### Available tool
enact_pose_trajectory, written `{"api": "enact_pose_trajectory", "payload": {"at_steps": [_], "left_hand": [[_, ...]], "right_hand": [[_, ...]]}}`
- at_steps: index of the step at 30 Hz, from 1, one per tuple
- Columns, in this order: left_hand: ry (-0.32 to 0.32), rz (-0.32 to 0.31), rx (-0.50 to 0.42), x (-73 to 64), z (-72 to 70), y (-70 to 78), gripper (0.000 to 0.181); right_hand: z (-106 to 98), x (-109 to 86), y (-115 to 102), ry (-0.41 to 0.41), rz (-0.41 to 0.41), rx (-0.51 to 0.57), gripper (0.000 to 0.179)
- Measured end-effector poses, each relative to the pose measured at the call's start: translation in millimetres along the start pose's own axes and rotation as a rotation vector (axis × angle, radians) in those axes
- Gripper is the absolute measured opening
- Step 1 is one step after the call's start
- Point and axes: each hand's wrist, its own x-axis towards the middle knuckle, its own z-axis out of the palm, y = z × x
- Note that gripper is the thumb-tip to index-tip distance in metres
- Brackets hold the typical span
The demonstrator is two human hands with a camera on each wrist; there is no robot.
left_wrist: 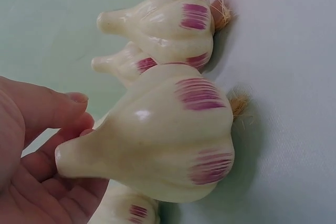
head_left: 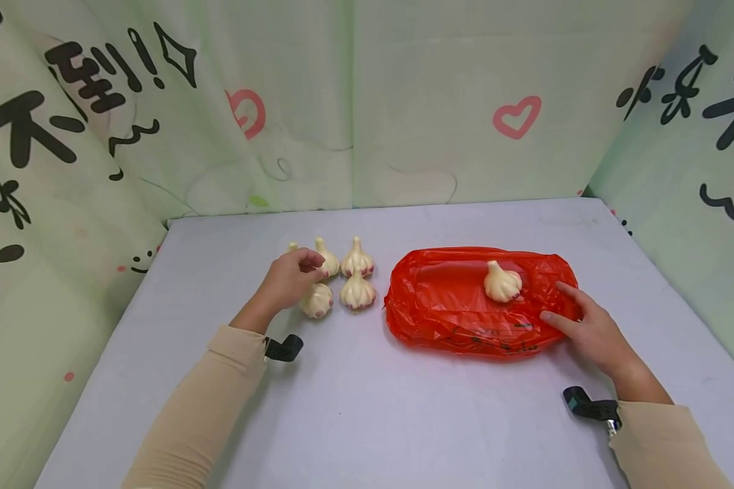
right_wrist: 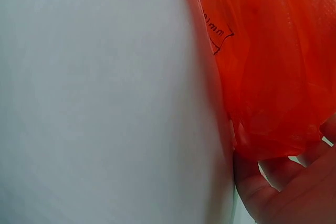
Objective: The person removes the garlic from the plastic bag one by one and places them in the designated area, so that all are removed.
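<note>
Several cream garlic bulbs with purple streaks stand close together on the table, left of centre. My left hand (head_left: 290, 280) is over the left part of the group. In the left wrist view its fingers lie behind the stem of the nearest garlic bulb (left_wrist: 163, 135), and the thumb is apart from it. A red plastic bag (head_left: 440, 326) lies spread to the right, with a single garlic bulb (head_left: 502, 282) on it. At the bag's right edge my right hand (head_left: 596, 333) grips the plastic, thumb on top; some of its fingers are hidden beneath.
The white table (head_left: 367, 421) reaches back to a pale green printed curtain (head_left: 416, 102), which also lines both sides. Black wrist cameras stick out at the left sleeve (head_left: 232, 367) and the right sleeve (head_left: 667, 441). A narrow strip of table separates the bulbs from the bag.
</note>
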Motion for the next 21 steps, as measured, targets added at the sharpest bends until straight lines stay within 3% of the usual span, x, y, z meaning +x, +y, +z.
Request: {"api": "enact_pose_trajectory", "payload": {"at_steps": [21], "left_hand": [[0.037, 0.052, -0.059, 0.2, -0.7, 6.8, 0.028]], "right_hand": [[0.4, 1.5, 0.5, 0.004, -0.003, 0.000, 0.080]]}}
